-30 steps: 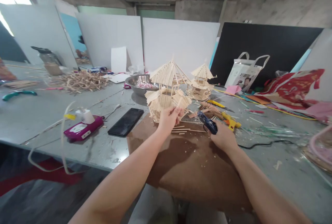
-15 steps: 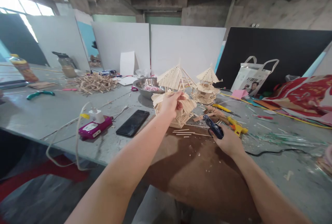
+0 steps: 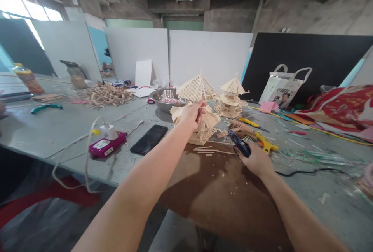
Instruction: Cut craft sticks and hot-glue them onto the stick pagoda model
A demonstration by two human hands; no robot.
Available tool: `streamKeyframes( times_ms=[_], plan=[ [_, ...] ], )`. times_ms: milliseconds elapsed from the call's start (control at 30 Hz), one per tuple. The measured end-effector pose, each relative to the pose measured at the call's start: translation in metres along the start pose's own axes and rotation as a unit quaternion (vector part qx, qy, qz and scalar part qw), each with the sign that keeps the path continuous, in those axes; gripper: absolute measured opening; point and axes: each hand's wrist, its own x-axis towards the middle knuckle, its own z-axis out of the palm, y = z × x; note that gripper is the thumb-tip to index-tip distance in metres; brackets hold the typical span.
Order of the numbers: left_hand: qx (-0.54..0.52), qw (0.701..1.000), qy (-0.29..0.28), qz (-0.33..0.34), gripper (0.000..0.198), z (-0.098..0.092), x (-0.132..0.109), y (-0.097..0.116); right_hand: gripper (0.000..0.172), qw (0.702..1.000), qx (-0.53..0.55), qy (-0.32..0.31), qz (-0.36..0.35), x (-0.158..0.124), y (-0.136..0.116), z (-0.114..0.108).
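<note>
My left hand reaches to the larger stick-built pagoda model, between its upper and lower roofs. Its fingers are curled and closed; what they pinch, if anything, is hidden. To the right, my right hand is closed around a dark blue pliers-like tool, whose head points away from me toward the model. Several cut sticks lie on the brown board between my hands. A smaller stick pagoda stands behind and to the right.
A yellow glue gun and yellow-handled knife lie right of the models. Left are a phone, a purple power strip with a looping cable, a metal bowl and a stick heap. Green-handled pliers lie farther left.
My left hand has shifted very slightly left at the model. My right hand and its tool stay almost where they were; the camera view has tilted a little.
</note>
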Motion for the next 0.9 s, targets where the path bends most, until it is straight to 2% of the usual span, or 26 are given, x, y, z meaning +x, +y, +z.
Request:
streamKeyframes(
  times_ms=[267,467,700,900],
  plan=[
    [-0.019,1.000,-0.012,-0.002,0.011,-0.001,-0.005,0.007,0.029,1.000,0.011,0.009,-0.008,0.002,0.002,0.002],
    [-0.014,0.999,-0.029,-0.012,0.009,-0.001,-0.008,0.010,0.029,1.000,0.015,0.011,-0.014,0.001,0.003,0.002],
    [0.025,0.999,0.025,-0.010,0.016,0.001,-0.010,0.009,0.030,1.000,0.020,-0.004,-0.007,0.001,0.001,0.000],
    [0.026,0.999,0.048,-0.003,0.018,0.001,-0.006,0.005,0.030,1.000,0.014,0.000,0.000,0.001,0.000,0.000]
  ],
)
